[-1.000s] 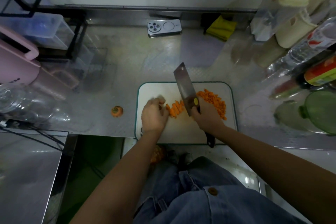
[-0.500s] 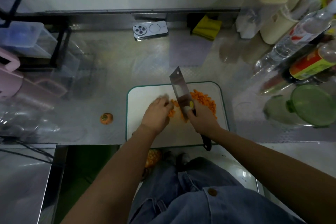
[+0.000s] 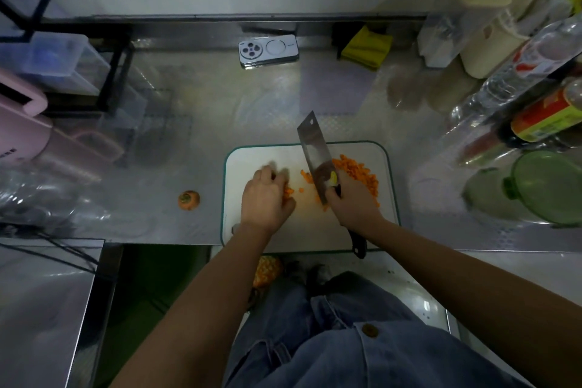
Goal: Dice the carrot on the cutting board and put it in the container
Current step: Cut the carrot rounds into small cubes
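A white cutting board (image 3: 248, 157) with a green rim lies on the steel counter. My right hand (image 3: 352, 201) grips the black handle of a cleaver (image 3: 315, 148), whose blade points away over the board. A heap of diced carrot (image 3: 359, 172) lies right of the blade. My left hand (image 3: 266, 198) rests on the board left of the blade, its curled fingers over a few orange carrot pieces (image 3: 288, 192). A green round container (image 3: 548, 189) stands at the right.
A cut carrot top (image 3: 188, 200) lies on the counter left of the board. A phone (image 3: 267, 50) and a yellow cloth (image 3: 367, 47) are at the back. Bottles (image 3: 529, 63) crowd the right side, and a pink appliance (image 3: 22, 132) stands at the left.
The carrot strips left of the blade have been cut into small pieces. My left hand has slid left along the board, and the cleaver has followed it.
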A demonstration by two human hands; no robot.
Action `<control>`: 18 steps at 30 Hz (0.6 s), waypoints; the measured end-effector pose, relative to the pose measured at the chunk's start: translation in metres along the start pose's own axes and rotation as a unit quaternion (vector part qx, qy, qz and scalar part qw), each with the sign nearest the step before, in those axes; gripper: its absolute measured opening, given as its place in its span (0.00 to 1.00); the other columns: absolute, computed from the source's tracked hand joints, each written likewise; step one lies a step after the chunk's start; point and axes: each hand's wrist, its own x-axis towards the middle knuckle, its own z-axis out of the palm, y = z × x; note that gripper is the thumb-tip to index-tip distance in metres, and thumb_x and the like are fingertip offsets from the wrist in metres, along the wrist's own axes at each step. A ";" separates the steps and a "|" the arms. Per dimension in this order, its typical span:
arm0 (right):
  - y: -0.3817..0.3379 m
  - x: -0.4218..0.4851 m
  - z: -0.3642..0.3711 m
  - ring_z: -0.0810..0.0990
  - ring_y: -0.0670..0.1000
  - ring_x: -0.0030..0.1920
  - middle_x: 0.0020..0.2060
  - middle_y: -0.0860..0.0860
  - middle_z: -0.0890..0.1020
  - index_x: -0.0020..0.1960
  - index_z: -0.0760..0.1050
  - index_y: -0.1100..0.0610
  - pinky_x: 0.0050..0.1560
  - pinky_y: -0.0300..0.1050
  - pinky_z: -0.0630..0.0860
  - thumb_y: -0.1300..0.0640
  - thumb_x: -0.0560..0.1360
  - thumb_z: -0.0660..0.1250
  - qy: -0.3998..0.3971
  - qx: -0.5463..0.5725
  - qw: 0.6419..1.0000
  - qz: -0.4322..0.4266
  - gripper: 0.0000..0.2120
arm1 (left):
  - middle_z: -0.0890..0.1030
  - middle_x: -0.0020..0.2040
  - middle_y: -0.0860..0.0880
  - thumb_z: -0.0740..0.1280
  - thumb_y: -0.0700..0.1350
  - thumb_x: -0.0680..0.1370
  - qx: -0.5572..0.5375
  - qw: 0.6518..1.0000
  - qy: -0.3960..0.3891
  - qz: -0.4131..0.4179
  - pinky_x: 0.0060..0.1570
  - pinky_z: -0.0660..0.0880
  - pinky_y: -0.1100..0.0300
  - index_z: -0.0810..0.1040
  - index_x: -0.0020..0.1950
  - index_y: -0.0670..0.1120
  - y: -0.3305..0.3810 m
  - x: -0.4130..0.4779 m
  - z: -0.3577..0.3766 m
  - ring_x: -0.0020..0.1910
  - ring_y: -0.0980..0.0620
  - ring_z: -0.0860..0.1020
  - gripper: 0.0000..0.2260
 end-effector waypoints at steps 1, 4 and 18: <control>0.001 0.000 -0.001 0.74 0.50 0.29 0.32 0.53 0.77 0.63 0.69 0.57 0.30 0.49 0.70 0.59 0.77 0.59 0.008 0.004 1.000 0.001 0.15 | 0.73 0.55 0.43 0.68 0.53 0.71 -0.012 1.000 0.013 0.011 0.49 0.71 0.51 0.77 0.58 0.45 0.003 0.003 0.000 0.54 0.42 0.72 0.19; 0.005 -0.002 -0.004 0.76 0.51 0.32 0.34 0.53 0.79 0.64 0.70 0.58 0.35 0.51 0.75 0.58 0.77 0.60 0.019 0.015 1.000 0.013 0.16 | 0.74 0.52 0.43 0.67 0.49 0.72 0.003 1.000 0.020 0.023 0.48 0.70 0.51 0.78 0.54 0.45 0.016 0.012 0.000 0.53 0.42 0.73 0.13; 0.006 -0.006 -0.015 0.74 0.51 0.29 0.30 0.50 0.74 0.47 0.70 0.54 0.31 0.56 0.77 0.59 0.76 0.59 0.028 0.067 0.997 0.035 0.03 | 0.75 0.57 0.43 0.61 0.41 0.76 0.023 0.999 0.008 0.034 0.50 0.68 0.53 0.78 0.62 0.47 0.027 0.039 -0.001 0.55 0.43 0.71 0.15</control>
